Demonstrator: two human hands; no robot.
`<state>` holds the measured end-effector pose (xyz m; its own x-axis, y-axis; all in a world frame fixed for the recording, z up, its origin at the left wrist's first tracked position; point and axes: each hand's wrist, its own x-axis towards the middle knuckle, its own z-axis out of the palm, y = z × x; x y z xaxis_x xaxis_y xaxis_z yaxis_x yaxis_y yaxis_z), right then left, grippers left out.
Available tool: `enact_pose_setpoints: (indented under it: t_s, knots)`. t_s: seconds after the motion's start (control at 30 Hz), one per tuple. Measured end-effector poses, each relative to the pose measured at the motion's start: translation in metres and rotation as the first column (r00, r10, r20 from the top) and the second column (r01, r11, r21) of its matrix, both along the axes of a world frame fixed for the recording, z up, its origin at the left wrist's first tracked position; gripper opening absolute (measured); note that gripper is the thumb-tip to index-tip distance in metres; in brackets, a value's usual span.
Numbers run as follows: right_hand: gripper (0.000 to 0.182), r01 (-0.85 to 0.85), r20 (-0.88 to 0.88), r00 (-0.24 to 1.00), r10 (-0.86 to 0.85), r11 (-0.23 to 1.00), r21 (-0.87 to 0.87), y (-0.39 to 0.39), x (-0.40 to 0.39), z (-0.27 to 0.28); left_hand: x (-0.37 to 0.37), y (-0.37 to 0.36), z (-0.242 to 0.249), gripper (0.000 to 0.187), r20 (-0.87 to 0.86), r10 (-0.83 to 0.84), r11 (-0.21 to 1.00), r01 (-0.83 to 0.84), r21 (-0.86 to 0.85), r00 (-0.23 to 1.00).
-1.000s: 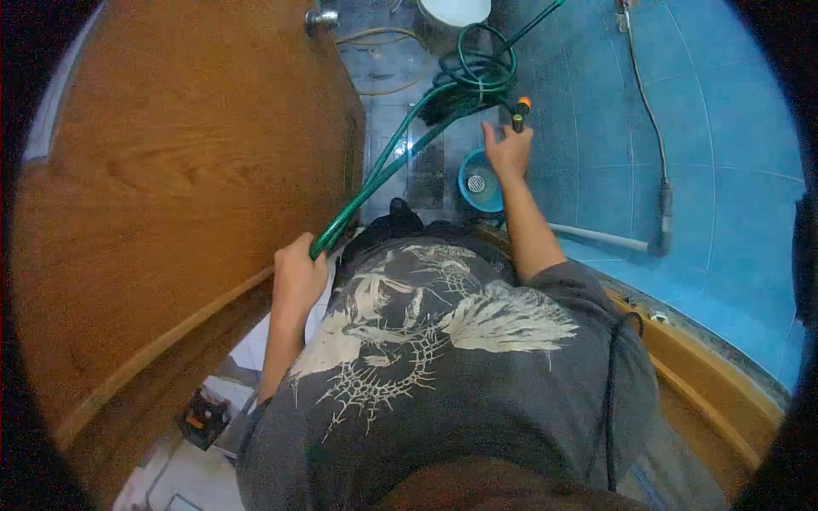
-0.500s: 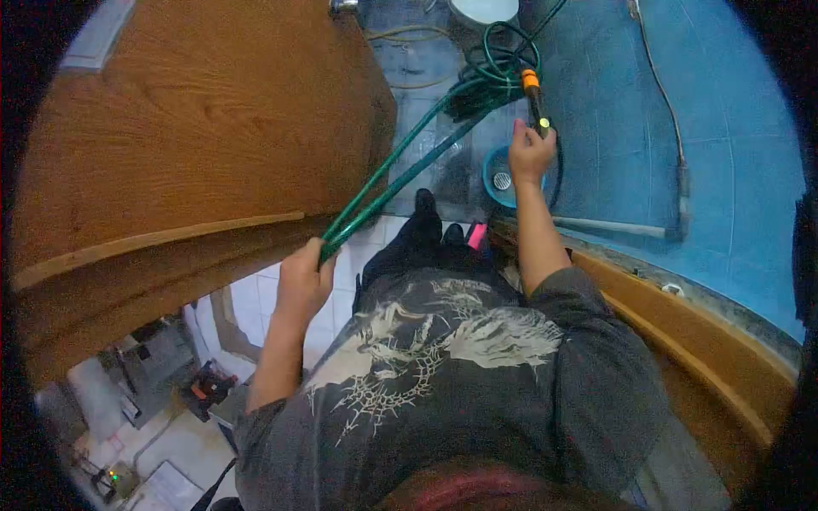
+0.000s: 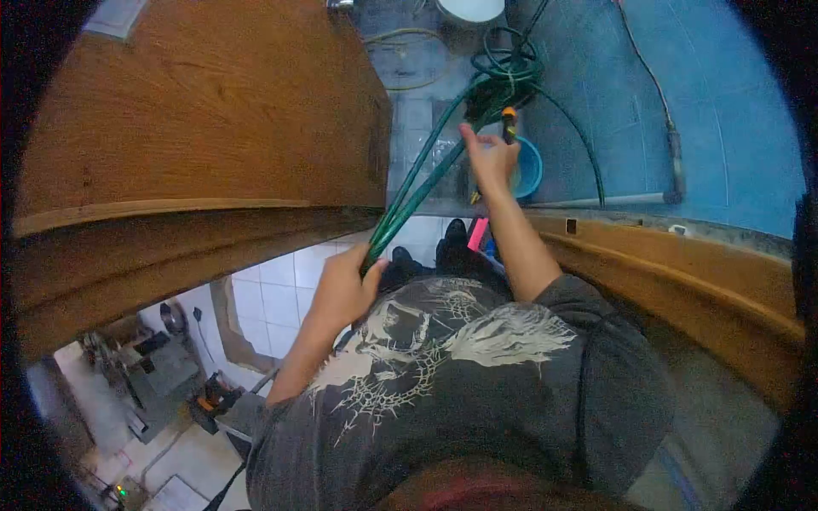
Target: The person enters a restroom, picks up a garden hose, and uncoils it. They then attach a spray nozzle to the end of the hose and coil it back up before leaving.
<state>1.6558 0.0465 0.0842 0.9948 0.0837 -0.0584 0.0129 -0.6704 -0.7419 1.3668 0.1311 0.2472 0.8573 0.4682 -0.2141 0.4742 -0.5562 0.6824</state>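
Note:
Looped strands of a green garden hose (image 3: pixel 433 182) stretch from my left hand (image 3: pixel 343 288) up to a tangled coil over the tiled floor. My left hand is closed round these strands near my waist. Farther forward, my right hand (image 3: pixel 492 163) holds a black hose nozzle (image 3: pixel 509 130) with an orange end, its thumb pointing up beside the strands. Part of the nozzle is hidden by my fingers. One more length of hose curves down along the blue wall to the right of the coil.
A brown wooden door (image 3: pixel 221 111) stands on my left, and a wooden frame (image 3: pixel 648 261) runs along my right. Behind my right hand is a blue basin (image 3: pixel 531 170). A white bowl-like vessel (image 3: pixel 474 8) is at the far end. Something pink (image 3: pixel 479 234) lies near my shoes.
My left hand has moved right with the hose strands. My right hand has come left and nearer to them, still holding the nozzle. My feet have shifted.

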Motion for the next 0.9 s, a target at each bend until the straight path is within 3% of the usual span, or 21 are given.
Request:
enact_pose_setpoints:
  t_s: [0.03,0.07,0.13,0.17,0.23,0.27,0.3,0.4,0.5,0.57,0.67,0.73,0.8,0.83,0.87,0.9]
  knots:
    - [0.054,-0.108,-0.177,0.979,0.099,0.993,-0.042,0.013,-0.007,0.007,-0.01,0.016,0.004,0.018,0.044,-0.034,0.999,0.036,-0.035,0.998]
    - [0.051,-0.076,-0.325,0.937,0.127,0.983,0.166,0.025,-0.016,0.006,-0.015,0.027,0.007,0.02,0.061,-0.09,0.994,0.093,-0.049,0.994]
    - [0.045,0.102,-0.558,0.783,0.276,0.828,0.552,0.028,-0.027,-0.012,-0.01,0.024,-0.006,0.023,0.077,-0.204,0.977,0.208,-0.047,0.976]
    - [0.027,0.225,-0.602,0.735,0.311,0.727,0.649,0.027,-0.033,0.011,0.002,0.015,-0.02,0.024,0.064,-0.246,0.959,0.252,-0.132,0.967]
    - [0.022,0.338,-0.668,0.667,0.329,0.665,0.665,0.031,-0.037,0.014,0.012,0.01,-0.04,0.027,0.07,-0.335,0.892,0.34,-0.296,0.94]
    - [0.021,0.392,-0.694,0.633,0.343,0.631,0.669,0.035,-0.041,0.026,0.014,0.01,-0.044,0.027,0.073,-0.377,0.882,0.382,-0.276,0.923]
    - [0.023,0.396,-0.739,0.628,0.243,0.718,0.573,0.037,-0.043,0.038,0.019,0.009,-0.047,0.027,0.076,-0.419,0.869,0.424,-0.255,0.905]
    - [0.03,0.281,-0.661,0.693,0.288,0.737,0.615,0.014,-0.047,0.036,0.019,0.014,-0.059,0.031,0.099,-0.53,0.808,0.537,-0.242,0.842]
    - [0.032,0.293,-0.652,0.724,0.227,0.755,0.587,0.003,-0.069,0.068,0.016,0.032,-0.075,0.036,0.107,-0.626,0.739,0.632,-0.234,0.772]
    - [0.036,0.29,-0.642,0.72,0.264,0.726,0.623,-0.011,-0.074,0.072,0.031,0.042,-0.071,0.037,0.015,-0.761,0.614,0.728,-0.306,0.649]
    - [0.037,0.163,-0.597,0.769,0.228,0.833,0.528,-0.025,-0.087,0.089,0.073,0.065,-0.07,0.039,0.014,-0.916,0.375,0.869,-0.324,0.401]
    - [0.044,0.108,-0.562,0.81,0.17,0.897,0.428,-0.035,-0.095,0.103,0.124,0.085,-0.075,0.037,-0.025,-0.897,0.387,0.754,-0.531,0.442]
    - [0.044,0.022,-0.497,0.855,0.145,0.949,0.315,-0.045,-0.102,0.119,0.186,0.106,-0.118,0.035,0.062,-0.629,0.664,0.577,-0.476,0.775]
    - [0.046,-0.036,-0.497,0.854,0.152,0.971,0.236,-0.057,-0.097,0.096,0.225,0.116,-0.156,0.034,0.135,-0.424,0.845,0.445,-0.298,0.895]
    - [0.049,-0.088,-0.383,0.909,0.164,0.974,0.207,-0.061,-0.101,0.108,0.264,0.121,-0.189,0.038,0.173,-0.292,0.925,0.324,-0.201,0.941]
    - [0.049,-0.103,-0.378,0.907,0.186,0.968,0.228,-0.063,-0.108,0.121,0.297,0.127,-0.215,0.044,0.228,-0.15,0.977,0.18,-0.116,0.962]
